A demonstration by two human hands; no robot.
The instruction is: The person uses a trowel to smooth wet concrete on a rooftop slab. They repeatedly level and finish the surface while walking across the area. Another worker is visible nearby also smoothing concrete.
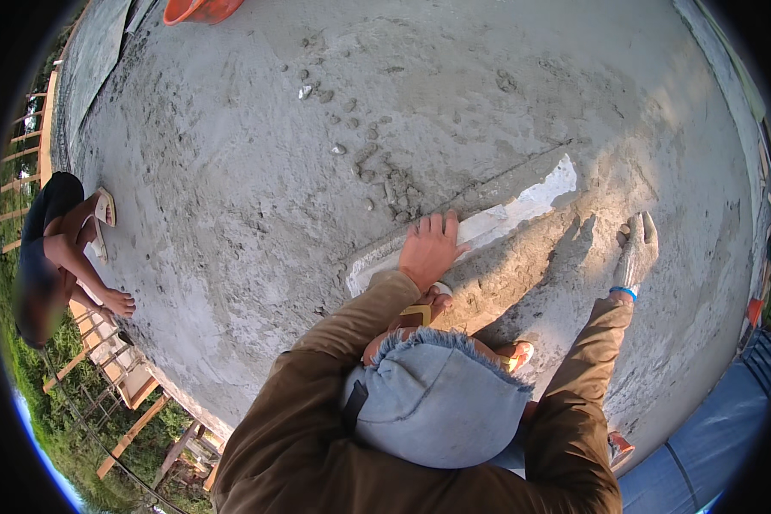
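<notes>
My left hand point(430, 248) is bare and closed over a long, cement-smeared straightedge point(531, 199) lying diagonally on wet grey concrete point(231, 171). My right hand point(637, 253), in a dirty pale glove with a blue cuff, rests on rough, sunlit concrete to the right of the straightedge, fingers slightly bent and holding nothing visible. Small lumps of mortar point(390, 188) lie beyond the straightedge. Pale blue frayed fabric point(437, 398) sits between my brown-sleeved forearms, hiding part of the sandalled feet point(514, 353) below.
Another person point(60, 240) crouches at the left, a bare hand near the concrete's edge. Beside them are timber framing point(124, 377) and greenery below. An orange bucket point(197, 10) stands at the top. Blue sheeting point(694, 428) borders the lower right.
</notes>
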